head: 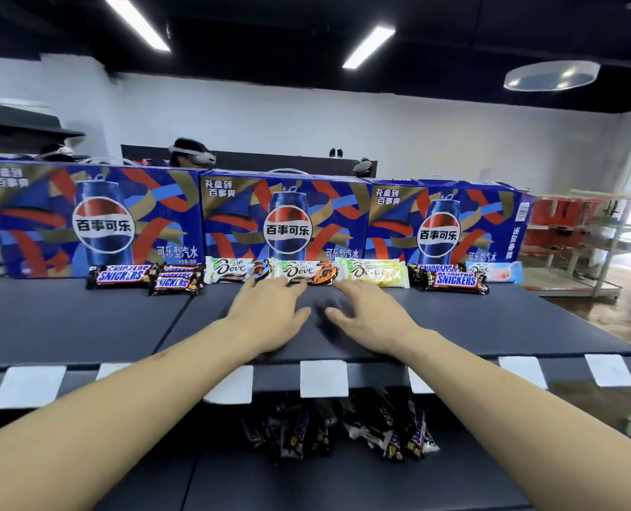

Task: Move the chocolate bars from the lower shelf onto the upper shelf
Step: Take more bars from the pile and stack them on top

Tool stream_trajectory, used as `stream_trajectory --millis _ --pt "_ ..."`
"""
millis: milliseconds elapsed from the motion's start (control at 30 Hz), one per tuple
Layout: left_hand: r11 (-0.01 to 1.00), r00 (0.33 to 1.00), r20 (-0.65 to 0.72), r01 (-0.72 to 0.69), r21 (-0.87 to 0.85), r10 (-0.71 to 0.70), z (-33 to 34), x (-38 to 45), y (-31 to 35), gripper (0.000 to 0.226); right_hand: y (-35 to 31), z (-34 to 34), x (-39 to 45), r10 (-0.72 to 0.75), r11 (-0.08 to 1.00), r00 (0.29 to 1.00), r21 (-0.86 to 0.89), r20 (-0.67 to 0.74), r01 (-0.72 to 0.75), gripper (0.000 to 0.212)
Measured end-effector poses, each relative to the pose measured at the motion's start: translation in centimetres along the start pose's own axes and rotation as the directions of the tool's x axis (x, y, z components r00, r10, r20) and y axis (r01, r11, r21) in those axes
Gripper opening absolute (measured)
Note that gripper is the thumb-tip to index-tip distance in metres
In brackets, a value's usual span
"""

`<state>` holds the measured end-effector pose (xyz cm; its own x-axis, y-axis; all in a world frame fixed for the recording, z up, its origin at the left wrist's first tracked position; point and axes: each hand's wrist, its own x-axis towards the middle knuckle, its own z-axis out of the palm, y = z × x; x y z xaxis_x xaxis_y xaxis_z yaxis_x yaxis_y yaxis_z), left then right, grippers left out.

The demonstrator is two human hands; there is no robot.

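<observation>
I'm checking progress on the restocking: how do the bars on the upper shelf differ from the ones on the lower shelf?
The wrapped chocolate bars on the dark upper shelf lie flat in a row along the blue cola boxes; the dark-wrapped bars on the lower shelf sit in a jumbled heap. The upper row mixes white and brown wrappers; the lower heap looks mostly dark. Both include brown bars.

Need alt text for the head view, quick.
Both hands, left hand and right hand, reach open over the upper shelf toward a row of chocolate bars before three cola boxes; more bars remain below.
</observation>
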<state>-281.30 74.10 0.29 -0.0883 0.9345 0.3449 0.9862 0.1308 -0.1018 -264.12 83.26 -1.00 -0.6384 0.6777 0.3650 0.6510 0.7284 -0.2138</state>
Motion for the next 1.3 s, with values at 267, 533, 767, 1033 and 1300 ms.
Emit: stream_trajectory --millis 267,533,767,1033,1300 --pt "1.0 0.999 -0.036 0.029 0.006 -0.029 -1.6 -9.8 6.0 0.056 -1.0 -0.4 -10.9 -0.064 0.994 0.995 0.08 -0.079 0.07 0.058" --pt "1.0 0.999 0.037 0.005 -0.007 -0.005 1.9 -18.9 11.0 0.056 -0.2 2.2 -20.5 -0.036 0.99 0.998 0.134 -0.058 0.044 0.052" --pt "0.994 0.974 0.226 0.048 -0.094 -0.026 8.6 -22.0 11.8 0.058 1.5 8.2 -23.7 0.053 0.992 0.982 0.107 0.183 -0.073 0.057" --pt "0.98 0.947 0.315 0.122 -0.16 -0.066 16.7 -19.4 9.8 0.058 3.4 15.7 -19.9 0.093 0.986 0.947 0.105 0.308 -0.131 0.06" --pt "0.962 0.966 0.24 0.153 -0.226 -0.097 26.7 -14.2 6.9 0.065 5.8 25.7 -14.1 0.16 0.966 0.94 0.148 0.301 -0.212 0.062"
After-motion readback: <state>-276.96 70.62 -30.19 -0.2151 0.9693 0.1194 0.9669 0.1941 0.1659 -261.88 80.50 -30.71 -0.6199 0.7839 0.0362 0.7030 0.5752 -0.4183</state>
